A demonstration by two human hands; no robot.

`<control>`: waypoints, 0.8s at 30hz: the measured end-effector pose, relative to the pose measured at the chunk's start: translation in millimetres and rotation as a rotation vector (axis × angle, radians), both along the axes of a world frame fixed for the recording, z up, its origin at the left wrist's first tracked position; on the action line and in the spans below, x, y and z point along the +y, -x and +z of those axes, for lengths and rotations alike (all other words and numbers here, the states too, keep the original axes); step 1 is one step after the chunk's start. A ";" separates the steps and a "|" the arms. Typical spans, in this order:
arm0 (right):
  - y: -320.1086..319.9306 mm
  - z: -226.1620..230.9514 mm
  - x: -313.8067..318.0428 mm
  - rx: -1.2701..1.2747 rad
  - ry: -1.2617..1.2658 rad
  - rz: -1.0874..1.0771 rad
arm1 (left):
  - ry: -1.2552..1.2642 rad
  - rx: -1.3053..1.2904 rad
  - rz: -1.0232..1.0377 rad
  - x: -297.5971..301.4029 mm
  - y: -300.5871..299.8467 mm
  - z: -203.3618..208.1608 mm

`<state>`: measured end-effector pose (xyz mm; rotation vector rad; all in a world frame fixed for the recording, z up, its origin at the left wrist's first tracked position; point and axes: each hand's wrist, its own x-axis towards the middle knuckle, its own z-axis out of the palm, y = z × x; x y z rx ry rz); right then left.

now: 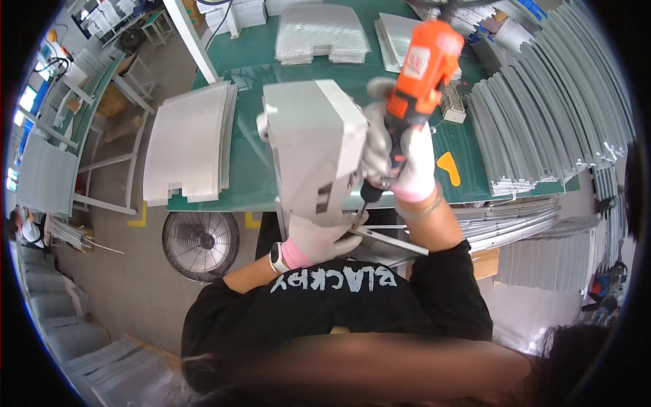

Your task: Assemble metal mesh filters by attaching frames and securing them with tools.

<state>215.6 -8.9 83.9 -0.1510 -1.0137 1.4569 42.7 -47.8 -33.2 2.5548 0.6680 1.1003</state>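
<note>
The right hand [417, 163] clasps an orange drill [420, 74]; the left hand [313, 239] (also gloved) seems clamped on the lower end of the grey housing [308, 146], beside the green table [253, 173].

Identifiable as a factory workshop by green workbench [250, 178], stacked sheets [186, 142] on its left end, panel row [542, 115] at its right, power drill [418, 78] above it and caged fan [203, 244] near its front-left corner.

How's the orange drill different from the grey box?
The drill is bright orange and black; the box is pale grey. The drill is slim, while the box is broad and flat-sided. The right hand grips the drill; the left hand is at the box's lower end.
</note>
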 end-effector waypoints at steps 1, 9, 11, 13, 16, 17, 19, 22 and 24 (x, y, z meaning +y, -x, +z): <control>-3.1 10.5 5.4 0.016 -0.003 -0.085 | 0.035 0.003 0.023 1.1 0.0 1.7; -56.5 139.8 44.8 -0.104 -0.129 -0.634 | -0.104 0.135 0.211 27.4 3.1 21.1; -58.8 165.0 38.2 -0.287 -0.108 -0.799 | -0.113 0.147 0.200 31.2 3.9 28.7; -77.2 177.6 49.0 -0.349 -0.183 -0.787 | -0.116 0.159 0.191 35.7 4.9 39.2; -85.3 192.2 37.7 -0.568 -0.202 -0.917 | -0.125 0.210 0.200 41.5 5.0 63.9; -88.9 192.4 37.6 -0.718 -0.331 -1.047 | -0.151 0.214 0.204 43.8 4.7 71.4; -93.9 188.5 29.0 -0.855 -0.507 -1.055 | -0.190 0.154 0.172 47.0 1.8 79.8; -91.0 150.8 -0.5 -1.564 -0.980 -1.622 | -0.207 0.124 0.158 41.1 1.2 92.2; -56.8 111.6 -46.0 -1.781 -0.812 -0.981 | -0.203 0.114 0.153 37.9 -2.6 89.6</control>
